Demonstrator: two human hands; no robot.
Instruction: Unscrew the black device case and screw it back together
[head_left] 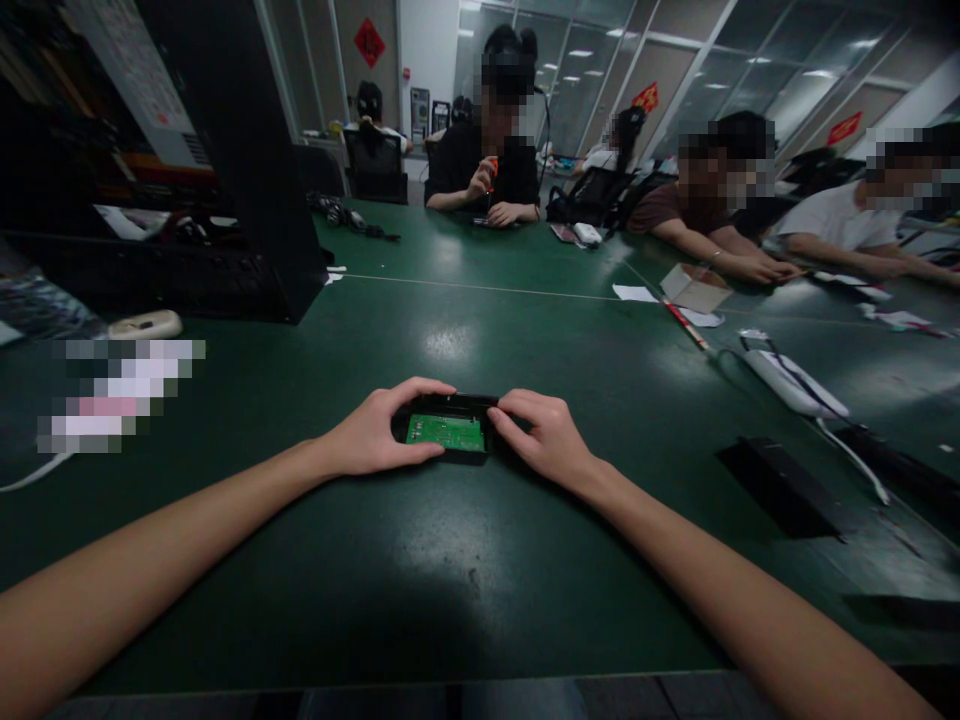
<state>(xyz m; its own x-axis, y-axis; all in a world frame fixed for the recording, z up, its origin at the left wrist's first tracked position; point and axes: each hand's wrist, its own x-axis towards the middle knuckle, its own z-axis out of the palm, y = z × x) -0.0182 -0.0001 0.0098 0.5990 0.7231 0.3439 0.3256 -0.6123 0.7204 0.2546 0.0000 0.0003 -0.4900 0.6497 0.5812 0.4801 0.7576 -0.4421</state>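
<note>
The black case (466, 459) lay between your two hands on the near half of the green tabletop (420, 560), its long axis running left to right across your front; inside it sat a green circuit board (446, 432), set along the same line; neither hand was clearly nearer, since each was at one end. Your left hand (371, 432) wrapped the left end, its grip spread across the case's width, with fingers along the far wall and thumb at the near edge beside the board; your right hand (551, 435) had a narrower grip, thumb and forefinger nearly together, pinching the case at its far right corner; how firmly either one pressed, you could not have told from this view. A black panel (780, 488) lay well apart to the right, near a white power strip (799, 383).
</note>
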